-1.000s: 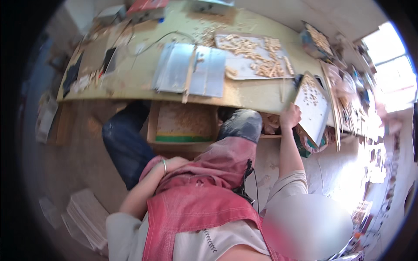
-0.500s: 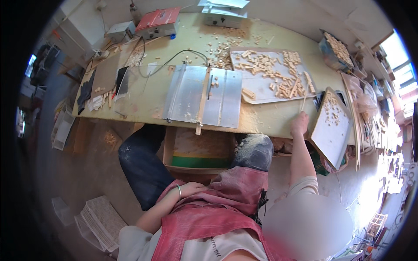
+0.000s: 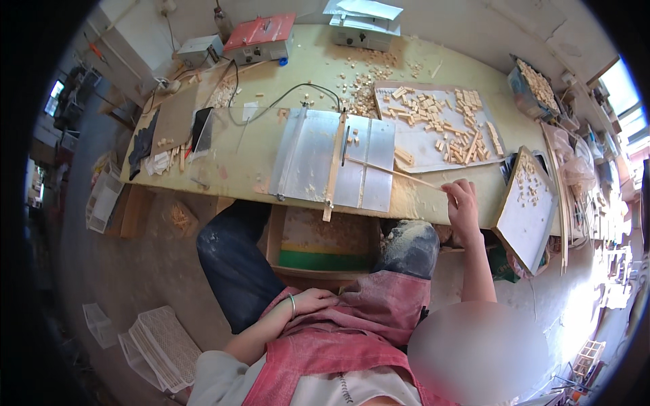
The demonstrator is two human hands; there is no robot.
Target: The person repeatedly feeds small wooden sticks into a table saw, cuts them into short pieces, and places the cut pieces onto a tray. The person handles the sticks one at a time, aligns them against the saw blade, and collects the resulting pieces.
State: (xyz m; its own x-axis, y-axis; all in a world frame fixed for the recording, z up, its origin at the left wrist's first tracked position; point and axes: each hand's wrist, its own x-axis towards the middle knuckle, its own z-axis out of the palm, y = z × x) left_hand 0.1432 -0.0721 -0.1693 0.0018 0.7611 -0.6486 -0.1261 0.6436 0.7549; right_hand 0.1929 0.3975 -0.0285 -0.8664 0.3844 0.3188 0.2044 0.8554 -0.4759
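Observation:
My right hand (image 3: 463,206) pinches one end of a thin wooden stick (image 3: 399,174) above the front right of the bench. The stick's far end reaches left over a silver metal plate (image 3: 291,159), close to the dark slot (image 3: 345,145) in it. A wooden guide strip (image 3: 334,162) runs front to back across this plate, and a few small wood pieces (image 3: 353,137) lie on it beside the slot. In my lap, my left hand (image 3: 315,300) rests on the red apron (image 3: 379,298) with its fingers stretched out, holding nothing.
A white board (image 3: 433,162) right of the plate carries many wood blocks. Further right, a tilted tray (image 3: 525,227) holds small pieces. At the back stand a red-topped box (image 3: 261,37), a grey control box (image 3: 362,39) and a tub of blocks (image 3: 535,88). An open drawer (image 3: 325,260) sits between my knees.
The stick has swung from pointing away beside the white board to pointing left over the metal plate. My right hand has turned with it; my left hand stays in my lap.

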